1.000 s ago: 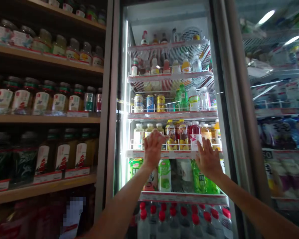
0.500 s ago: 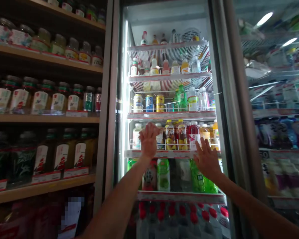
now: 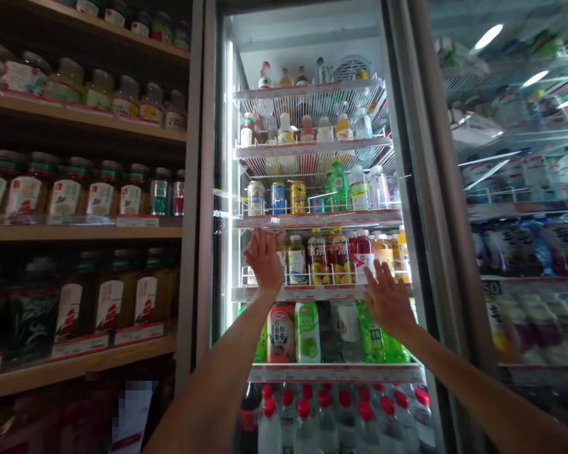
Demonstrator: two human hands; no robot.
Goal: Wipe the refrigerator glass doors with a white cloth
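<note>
I face a lit drinks fridge [image 3: 227, 157] with its inside in plain view. My left hand [image 3: 264, 258] is raised at the left end of the third shelf [image 3: 322, 292], fingers up and slightly bent, covering the leftmost bottle there. A yellow-capped tea bottle [image 3: 296, 258] stands just right of it. My right hand [image 3: 389, 301] is spread flat in front of the same shelf's right part, below a red drink bottle [image 3: 362, 252]. It holds nothing.
Cans [image 3: 278, 197] sit one shelf up, green bottles [image 3: 307, 331] one shelf down, and red-capped water bottles [image 3: 307, 416] fill the bottom. Wooden shelves of labelled jars [image 3: 76, 192] stand at the left. A glass fridge door [image 3: 525, 221] full of reflections is at the right.
My left hand has slid left along the third shelf to its left end. My right hand has barely shifted. The view has moved slightly rightward across the fridge.
</note>
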